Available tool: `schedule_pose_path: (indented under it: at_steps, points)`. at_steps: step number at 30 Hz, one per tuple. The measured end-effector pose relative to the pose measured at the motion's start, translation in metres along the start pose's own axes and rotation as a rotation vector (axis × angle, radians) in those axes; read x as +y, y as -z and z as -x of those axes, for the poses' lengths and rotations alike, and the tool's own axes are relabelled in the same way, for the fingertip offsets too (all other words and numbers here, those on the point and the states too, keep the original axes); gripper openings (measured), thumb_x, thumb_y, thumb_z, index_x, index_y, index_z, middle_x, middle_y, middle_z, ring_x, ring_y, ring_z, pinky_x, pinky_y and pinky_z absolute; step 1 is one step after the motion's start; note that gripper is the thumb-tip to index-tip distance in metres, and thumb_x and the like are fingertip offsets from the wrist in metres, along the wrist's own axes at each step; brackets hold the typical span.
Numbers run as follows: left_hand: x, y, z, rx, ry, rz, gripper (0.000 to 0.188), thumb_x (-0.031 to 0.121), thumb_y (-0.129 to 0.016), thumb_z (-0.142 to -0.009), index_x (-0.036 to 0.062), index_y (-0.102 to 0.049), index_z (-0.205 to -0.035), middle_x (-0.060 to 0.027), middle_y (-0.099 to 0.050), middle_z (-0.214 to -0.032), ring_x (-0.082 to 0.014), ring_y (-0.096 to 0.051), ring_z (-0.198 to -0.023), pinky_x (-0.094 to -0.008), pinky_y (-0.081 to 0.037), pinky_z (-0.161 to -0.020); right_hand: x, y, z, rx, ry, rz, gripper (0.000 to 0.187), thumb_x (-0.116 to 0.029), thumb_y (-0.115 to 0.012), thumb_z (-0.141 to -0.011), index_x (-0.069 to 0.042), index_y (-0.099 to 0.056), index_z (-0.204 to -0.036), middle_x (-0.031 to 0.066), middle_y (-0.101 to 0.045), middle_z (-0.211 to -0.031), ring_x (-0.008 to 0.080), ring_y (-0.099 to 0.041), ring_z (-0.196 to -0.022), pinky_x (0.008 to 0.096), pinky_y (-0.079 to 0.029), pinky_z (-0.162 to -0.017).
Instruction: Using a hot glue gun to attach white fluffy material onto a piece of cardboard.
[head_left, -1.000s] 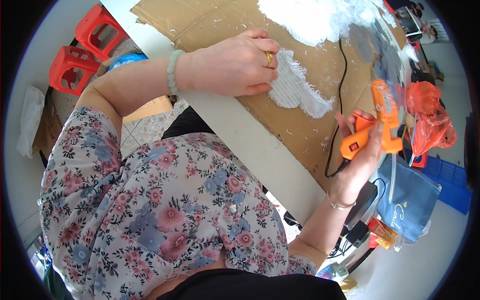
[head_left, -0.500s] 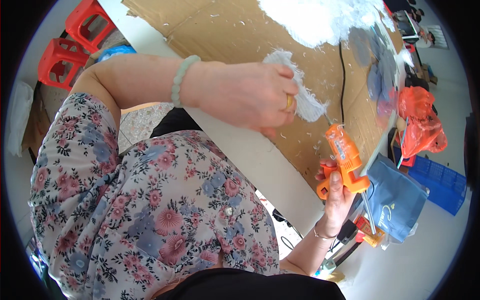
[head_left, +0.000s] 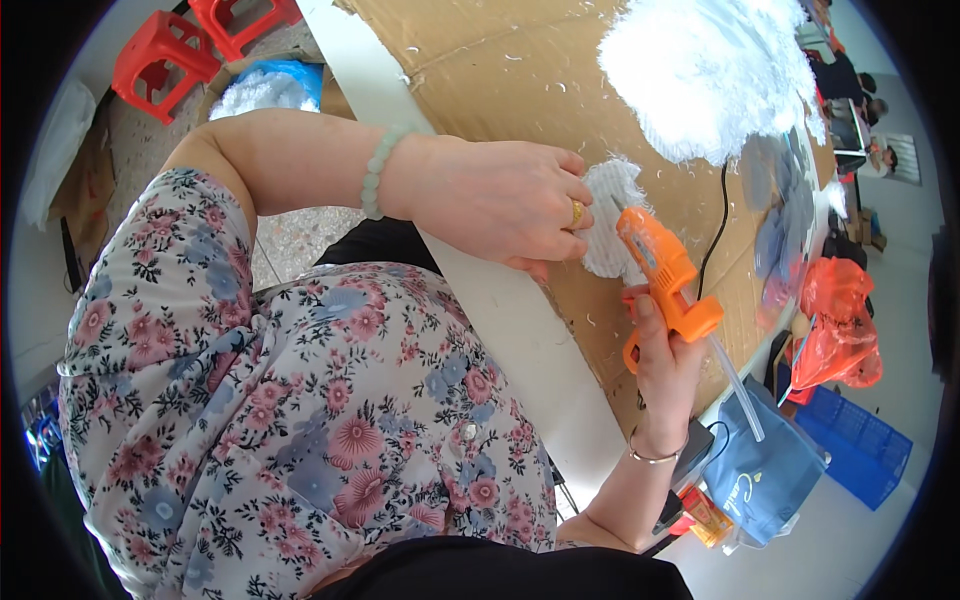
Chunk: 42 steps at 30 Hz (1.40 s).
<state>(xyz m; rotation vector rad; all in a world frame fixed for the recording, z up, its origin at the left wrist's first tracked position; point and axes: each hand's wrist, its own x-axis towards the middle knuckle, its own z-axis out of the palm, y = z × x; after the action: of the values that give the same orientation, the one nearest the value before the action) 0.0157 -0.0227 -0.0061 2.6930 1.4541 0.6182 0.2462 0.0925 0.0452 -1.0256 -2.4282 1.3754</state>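
The small frayed white ribbed fabric piece [head_left: 608, 238] lies on the cardboard sheet [head_left: 480, 75] over the bench [head_left: 495, 300], and everything is placed by it here. At its left edge, the left hand [head_left: 500, 200] has its fingers curled inward; whether they pinch the fabric or merely rest against it, I cannot tell. At its lower right, the right hand [head_left: 668, 360] has its fingers wrapped round the orange hot glue gun [head_left: 662, 258], whose nozzle points over the piece; contact is unclear. If the gun is hot, a small leftward slip could burn the left fingers. A loosely held piece might skid under the nozzle, and a heavy squeeze could push glue past the frayed edge onto the cardboard. To its right runs a black power cord [head_left: 721, 215], which could snag and jerk the nozzle off line.
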Motion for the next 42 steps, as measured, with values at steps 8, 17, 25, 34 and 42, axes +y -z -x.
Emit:
schedule_pose_path:
  at_steps: [8,17,25,34,42]
  points:
    - [-0.004,0.002,0.005,0.111,-0.030,-0.014,0.029,0.034,-0.064,-0.082,0.0056,-0.061,-0.083,-0.0040,-0.059,-0.070,-0.0208,-0.057,-0.079,-0.0343,-0.041,-0.081,-0.004,-0.006,-0.017,0.045,0.052,0.085,0.022,-0.020,-0.055,-0.094,0.001,-0.060,-0.097,0.0039,-0.063,-0.082,0.0093,-0.054,-0.073,0.0244,-0.044,-0.066]
    - [-0.005,0.002,0.007,0.114,-0.044,-0.008,0.028,0.033,-0.063,-0.082,0.0052,-0.060,-0.079,-0.0042,-0.057,-0.064,-0.0216,-0.057,-0.076,-0.0349,-0.041,-0.079,0.000,-0.007,-0.021,0.080,0.066,0.132,0.024,-0.023,-0.054,-0.094,0.001,-0.058,-0.098,0.0040,-0.061,-0.078,0.0106,-0.056,-0.070,0.0249,-0.045,-0.062]
    - [-0.006,0.003,0.008,0.133,-0.036,-0.012,0.028,0.032,-0.064,-0.081,0.0036,-0.061,-0.078,-0.0065,-0.059,-0.072,-0.0225,-0.057,-0.077,-0.0344,-0.044,-0.081,-0.007,-0.009,-0.019,0.065,0.037,0.132,0.024,-0.024,-0.055,-0.093,0.000,-0.056,-0.096,0.0027,-0.059,-0.075,0.0091,-0.053,-0.066,0.0237,-0.042,-0.058]
    - [-0.010,0.005,0.012,0.159,0.025,0.026,0.025,0.028,-0.067,-0.078,0.0033,-0.062,-0.074,-0.0081,-0.060,-0.076,-0.0239,-0.059,-0.079,-0.0361,-0.046,-0.080,-0.007,-0.006,-0.014,0.015,0.013,0.129,0.022,-0.023,-0.057,-0.093,-0.001,-0.057,-0.094,0.0017,-0.057,-0.073,0.0075,-0.049,-0.064,0.0233,-0.038,-0.055]
    - [-0.010,0.005,0.014,0.149,0.083,0.045,0.030,0.027,-0.074,-0.069,0.0020,-0.061,-0.080,-0.0072,-0.060,-0.079,-0.0260,-0.059,-0.089,-0.0413,-0.045,-0.090,-0.009,-0.003,-0.007,-0.050,-0.009,0.113,0.021,-0.020,-0.057,-0.093,0.000,-0.058,-0.097,0.0019,-0.057,-0.073,0.0072,-0.050,-0.064,0.0215,-0.037,-0.053]
